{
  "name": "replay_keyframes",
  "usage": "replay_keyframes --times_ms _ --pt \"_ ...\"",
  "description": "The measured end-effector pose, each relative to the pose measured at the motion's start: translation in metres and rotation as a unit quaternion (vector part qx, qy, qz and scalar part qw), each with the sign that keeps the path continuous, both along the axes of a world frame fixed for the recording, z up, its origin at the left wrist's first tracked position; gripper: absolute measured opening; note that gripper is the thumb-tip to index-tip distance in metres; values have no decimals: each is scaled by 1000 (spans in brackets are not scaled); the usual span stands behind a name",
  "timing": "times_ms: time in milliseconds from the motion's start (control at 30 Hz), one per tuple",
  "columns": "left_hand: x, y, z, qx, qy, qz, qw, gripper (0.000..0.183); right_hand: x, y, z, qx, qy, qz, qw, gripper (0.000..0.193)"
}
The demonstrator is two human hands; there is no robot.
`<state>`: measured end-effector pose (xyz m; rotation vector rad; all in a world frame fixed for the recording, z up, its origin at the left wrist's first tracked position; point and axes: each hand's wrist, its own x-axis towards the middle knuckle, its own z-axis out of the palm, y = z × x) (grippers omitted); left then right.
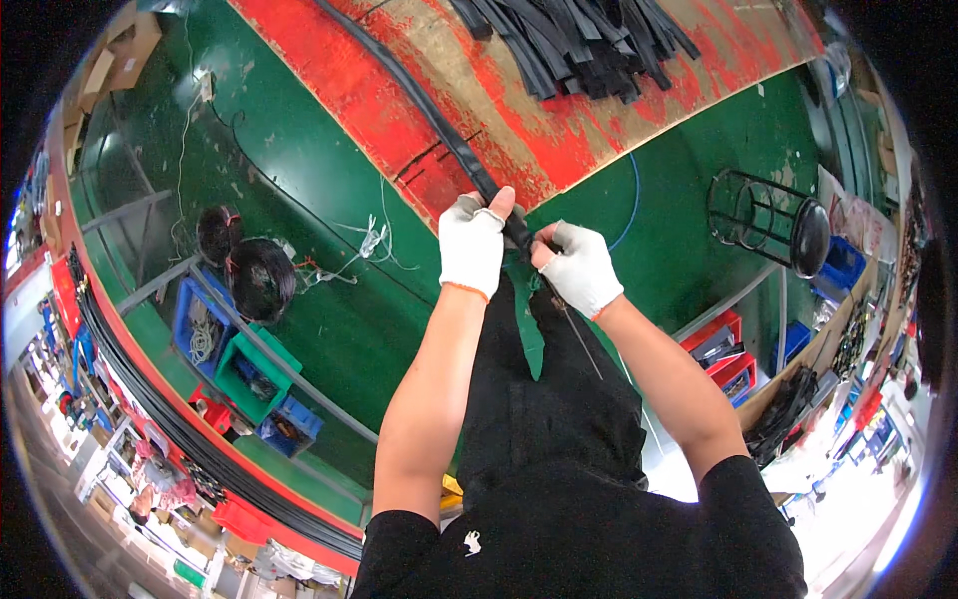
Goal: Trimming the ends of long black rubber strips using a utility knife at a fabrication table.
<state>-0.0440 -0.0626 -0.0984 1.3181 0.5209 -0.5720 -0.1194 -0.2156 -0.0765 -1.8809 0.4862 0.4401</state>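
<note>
A long black sleeve-like tube (429, 110) runs from the far edge down across the red worn tabletop to its near corner. My left hand (471, 245), in a white glove with bare fingertips, is closed around the tube near its end, thumb on top. Close beside it, my right hand (581, 270), gloved the same way, pinches the tube's near end between thumb and fingers. What lies inside that end is hidden by the fingers. Below the hands hang a green strip (529, 329) and a thin rod or wire (584, 344), over my black clothing.
A pile of black strips (579, 50) lies at the far side of the worn red table (349, 100). Dark coils (261, 280) and blue and green bins (244, 384) are on the left. At right stand a black stool (808, 238) and red bins (736, 374).
</note>
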Motion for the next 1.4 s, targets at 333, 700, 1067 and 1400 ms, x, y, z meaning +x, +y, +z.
replay_keyframes --times_ms 333,700,1067,1400 --pt "-7 -12 5 215 -116 -68 967 33 12 12 22 -53 -2 45 998 39" --pt "-9 -23 -10 45 -26 58 997 20 13 15 7 -67 51 -34 996 34" --pt "-7 -36 -17 36 -9 49 998 20 7 18 -1 -167 -1 -36 985 35" --pt "-5 -31 -7 -27 -3 85 996 22 1 13 8 -146 -102 3 984 28"
